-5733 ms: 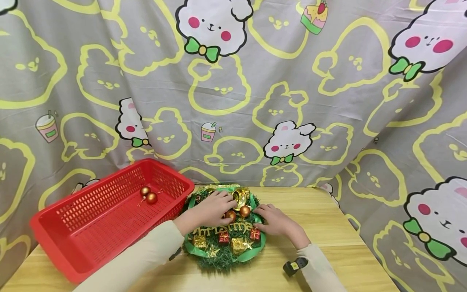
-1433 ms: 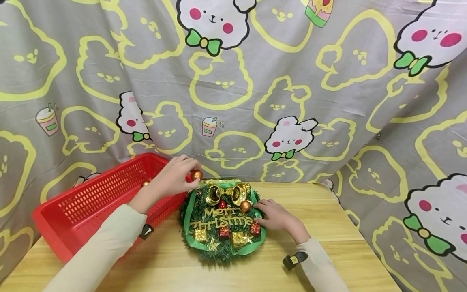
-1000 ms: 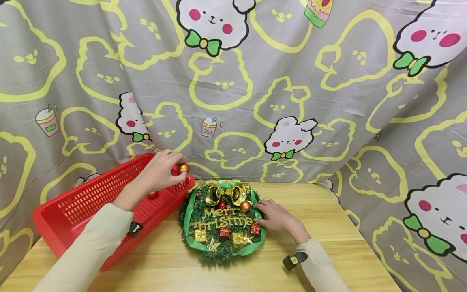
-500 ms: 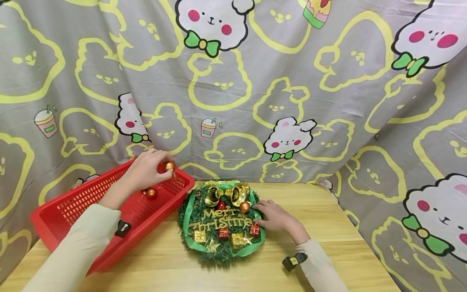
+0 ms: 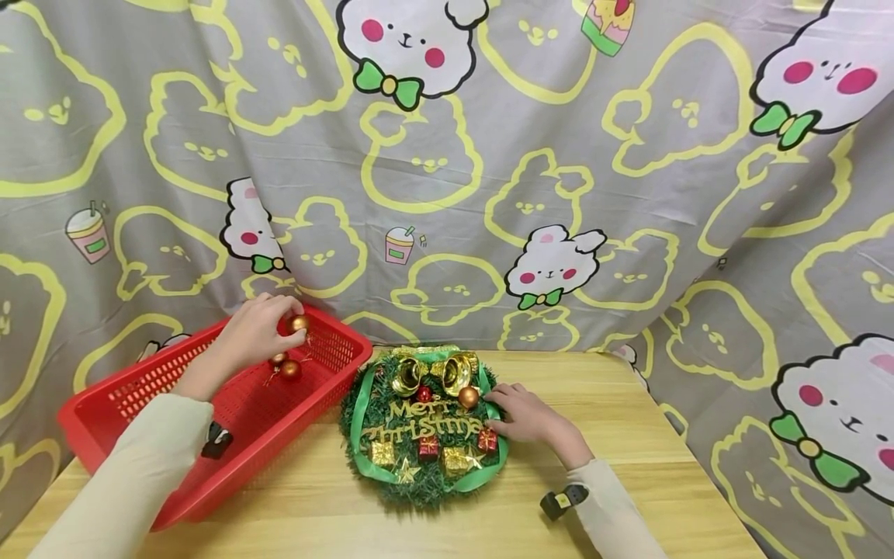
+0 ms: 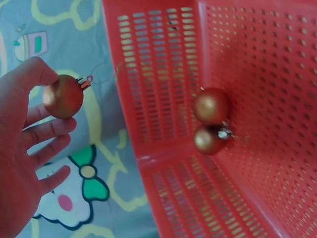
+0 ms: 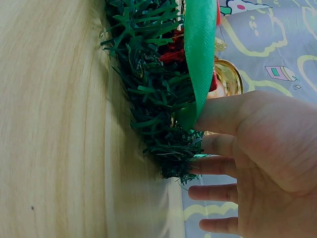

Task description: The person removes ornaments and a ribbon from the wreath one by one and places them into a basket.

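Note:
Over the far end of the red plastic basket [image 5: 244,481], my left hand [image 5: 251,330] pinches a copper-coloured Christmas ball [image 6: 63,96] between thumb and fingertips, its metal cap and thin hanging thread showing. Two similar balls lie together on the basket floor, a larger ball [image 6: 212,106] touching a smaller ball [image 6: 208,141]. My right hand [image 5: 527,415] rests with extended fingers against the right edge of a green Christmas wreath [image 5: 412,497], its thumb by the green ribbon [image 7: 200,54]. One copper ball [image 5: 469,397] sits on the wreath near those fingers.
The wreath bears gold bells [image 5: 457,374], gold lettering [image 5: 422,423], small gift boxes [image 5: 429,446] and stars. It lies on a wooden table [image 5: 594,512], right of the basket. A patterned curtain [image 5: 447,186] hangs behind the table.
My left hand has lifted a copper ball off the wreath's middle and carried it left over the basket, lowering it somewhat. My right hand has stayed at the wreath's edge.

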`<action>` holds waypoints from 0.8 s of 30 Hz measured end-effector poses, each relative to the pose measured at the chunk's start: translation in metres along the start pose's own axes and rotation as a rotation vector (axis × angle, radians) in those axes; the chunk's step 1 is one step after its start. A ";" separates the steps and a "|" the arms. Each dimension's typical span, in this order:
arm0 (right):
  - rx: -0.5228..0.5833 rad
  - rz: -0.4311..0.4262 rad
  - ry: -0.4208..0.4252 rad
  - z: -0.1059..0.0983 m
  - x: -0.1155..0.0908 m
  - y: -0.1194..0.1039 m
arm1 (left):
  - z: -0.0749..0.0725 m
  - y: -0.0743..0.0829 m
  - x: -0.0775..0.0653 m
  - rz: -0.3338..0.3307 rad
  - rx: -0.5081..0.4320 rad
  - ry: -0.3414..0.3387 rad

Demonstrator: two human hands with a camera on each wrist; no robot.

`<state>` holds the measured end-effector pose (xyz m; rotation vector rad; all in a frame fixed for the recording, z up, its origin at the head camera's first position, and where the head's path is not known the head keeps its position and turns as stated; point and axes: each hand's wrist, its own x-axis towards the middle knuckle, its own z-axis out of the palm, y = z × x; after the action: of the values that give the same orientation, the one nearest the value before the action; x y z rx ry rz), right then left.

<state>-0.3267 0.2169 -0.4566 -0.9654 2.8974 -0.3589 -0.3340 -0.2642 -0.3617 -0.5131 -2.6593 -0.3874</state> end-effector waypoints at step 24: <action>0.003 0.003 0.004 0.000 0.000 0.000 | 0.036 -0.046 -0.022 -0.117 0.068 -0.148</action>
<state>-0.3264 0.2170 -0.4570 -0.9605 2.9007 -0.3655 -0.3460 -0.2994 -0.4114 -0.3794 -2.8433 -0.3022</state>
